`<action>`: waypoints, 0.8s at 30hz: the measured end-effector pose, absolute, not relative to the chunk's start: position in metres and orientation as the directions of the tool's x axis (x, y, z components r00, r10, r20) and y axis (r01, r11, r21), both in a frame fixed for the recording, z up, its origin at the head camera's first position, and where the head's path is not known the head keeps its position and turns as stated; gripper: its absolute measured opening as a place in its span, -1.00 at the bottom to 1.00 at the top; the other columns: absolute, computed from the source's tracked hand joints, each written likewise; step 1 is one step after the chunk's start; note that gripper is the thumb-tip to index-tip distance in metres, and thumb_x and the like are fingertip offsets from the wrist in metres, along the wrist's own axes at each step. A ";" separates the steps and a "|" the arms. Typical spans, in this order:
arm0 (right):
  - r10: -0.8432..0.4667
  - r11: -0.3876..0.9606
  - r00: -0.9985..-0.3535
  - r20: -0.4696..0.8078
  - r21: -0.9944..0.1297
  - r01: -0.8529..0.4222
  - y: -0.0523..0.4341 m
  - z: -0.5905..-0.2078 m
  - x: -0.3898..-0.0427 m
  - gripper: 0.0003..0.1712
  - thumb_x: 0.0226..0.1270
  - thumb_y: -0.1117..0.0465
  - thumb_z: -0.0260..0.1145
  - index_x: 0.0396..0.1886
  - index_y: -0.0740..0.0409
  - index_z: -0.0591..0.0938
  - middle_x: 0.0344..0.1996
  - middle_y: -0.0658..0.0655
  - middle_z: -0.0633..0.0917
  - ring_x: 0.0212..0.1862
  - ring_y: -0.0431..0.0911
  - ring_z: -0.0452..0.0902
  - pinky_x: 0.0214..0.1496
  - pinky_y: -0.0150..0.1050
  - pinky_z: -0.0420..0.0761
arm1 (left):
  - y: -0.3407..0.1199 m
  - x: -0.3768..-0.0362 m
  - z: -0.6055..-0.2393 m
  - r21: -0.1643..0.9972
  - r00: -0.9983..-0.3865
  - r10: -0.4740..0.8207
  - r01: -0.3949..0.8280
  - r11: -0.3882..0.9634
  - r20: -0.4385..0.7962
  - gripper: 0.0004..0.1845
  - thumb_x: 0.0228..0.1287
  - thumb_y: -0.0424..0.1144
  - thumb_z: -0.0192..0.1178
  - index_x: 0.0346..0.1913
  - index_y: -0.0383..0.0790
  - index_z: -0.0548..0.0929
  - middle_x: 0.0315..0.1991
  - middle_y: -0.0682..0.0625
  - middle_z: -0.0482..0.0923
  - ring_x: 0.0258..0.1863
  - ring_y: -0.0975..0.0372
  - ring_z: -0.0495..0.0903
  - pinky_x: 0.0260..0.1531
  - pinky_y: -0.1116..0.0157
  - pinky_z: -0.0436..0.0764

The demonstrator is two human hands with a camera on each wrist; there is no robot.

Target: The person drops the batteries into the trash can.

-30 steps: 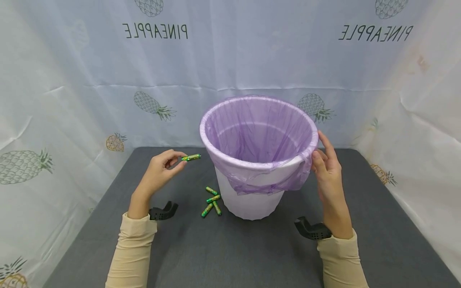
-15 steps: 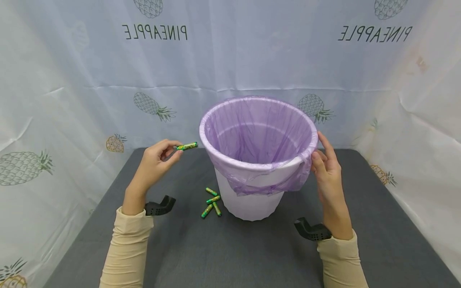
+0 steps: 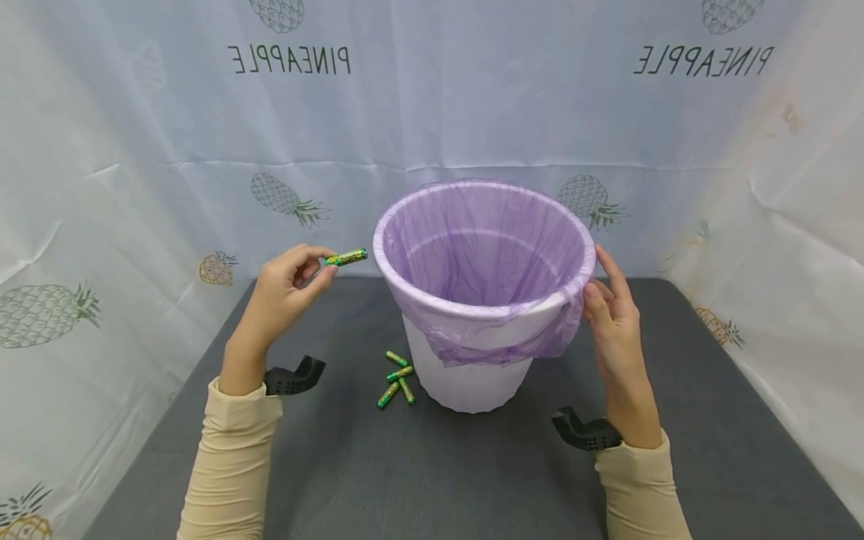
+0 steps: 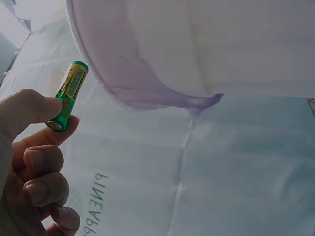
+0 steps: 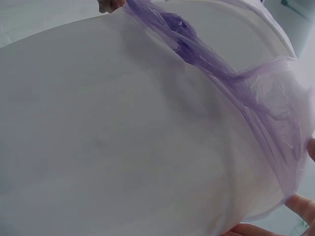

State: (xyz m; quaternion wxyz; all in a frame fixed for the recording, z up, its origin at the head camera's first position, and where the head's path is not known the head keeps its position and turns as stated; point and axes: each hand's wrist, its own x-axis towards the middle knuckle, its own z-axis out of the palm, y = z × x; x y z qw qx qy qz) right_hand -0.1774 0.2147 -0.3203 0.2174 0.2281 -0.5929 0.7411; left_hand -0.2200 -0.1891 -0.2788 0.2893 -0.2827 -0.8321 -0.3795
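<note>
One green battery (image 3: pixel 346 257) now, end-pinched in the left hand (image 3: pixel 283 289), just outside the bin (image 3: pixel 469 386), probably to keep its length free; right hand (image 3: pixel 616 322) loosely spread against the opposite side, seemingly for steadiness.

Bin rim (image 3: pixel 466 310) in the way, room above

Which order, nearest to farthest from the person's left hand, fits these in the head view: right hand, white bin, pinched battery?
1. Pinched battery: between the left hand's thumb and finger.
2. White bin: right of that battery, apart from the left hand.
3. Right hand: across the bin, at its right edge.
</note>
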 end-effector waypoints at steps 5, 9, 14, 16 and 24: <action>0.046 -0.204 -0.799 0.600 -0.777 -0.595 0.215 -0.320 -0.178 -0.38 0.48 0.32 0.05 0.49 0.14 0.18 -0.14 -0.12 0.71 -0.24 -0.35 0.54 -0.16 -0.52 0.51 | -0.187 -0.219 -0.274 0.448 -0.652 0.263 0.709 0.545 0.711 -0.87 0.19 -0.52 0.22 -0.21 -0.35 0.66 -0.54 0.00 0.26 -0.53 0.39 0.16 -0.47 0.48 0.17; 0.045 -0.206 -0.798 0.601 -0.776 -0.596 0.215 -0.321 -0.178 -0.38 0.48 0.32 0.05 0.49 0.14 0.18 -0.16 -0.13 0.71 -0.24 -0.35 0.54 -0.16 -0.52 0.51 | -0.184 -0.220 -0.270 0.430 -0.632 0.275 0.727 0.536 0.725 -0.87 0.18 -0.52 0.24 -0.21 -0.36 0.66 -0.55 -0.03 0.27 -0.53 0.39 0.16 -0.47 0.48 0.17; 0.051 -0.198 -0.804 0.593 -0.783 -0.590 0.215 -0.321 -0.178 -0.38 0.48 0.32 0.05 0.49 0.14 0.18 -0.17 -0.14 0.71 -0.24 -0.35 0.55 -0.16 -0.52 0.52 | -0.179 -0.222 -0.266 0.411 -0.607 0.291 0.749 0.520 0.739 -0.87 0.15 -0.52 0.26 -0.22 -0.36 0.67 -0.55 0.00 0.27 -0.53 0.38 0.17 -0.48 0.49 0.17; 0.054 -0.197 -0.805 0.590 -0.785 -0.588 0.215 -0.321 -0.178 -0.38 0.48 0.32 0.05 0.49 0.13 0.18 -0.17 -0.14 0.71 -0.24 -0.35 0.55 -0.16 -0.52 0.52 | -0.176 -0.223 -0.265 0.399 -0.593 0.301 0.761 0.511 0.746 -0.86 0.14 -0.52 0.28 -0.22 -0.37 0.67 -0.55 0.01 0.27 -0.53 0.38 0.18 -0.48 0.49 0.18; 0.058 -0.196 -0.805 0.591 -0.784 -0.589 0.214 -0.322 -0.178 -0.38 0.48 0.31 0.06 0.49 0.13 0.19 -0.17 -0.14 0.71 -0.24 -0.36 0.54 -0.15 -0.52 0.52 | -0.165 -0.226 -0.261 0.353 -0.550 0.359 0.800 0.485 0.754 -0.87 0.14 -0.51 0.28 -0.23 -0.39 0.67 -0.57 0.00 0.24 -0.56 0.26 0.19 -0.49 0.50 0.17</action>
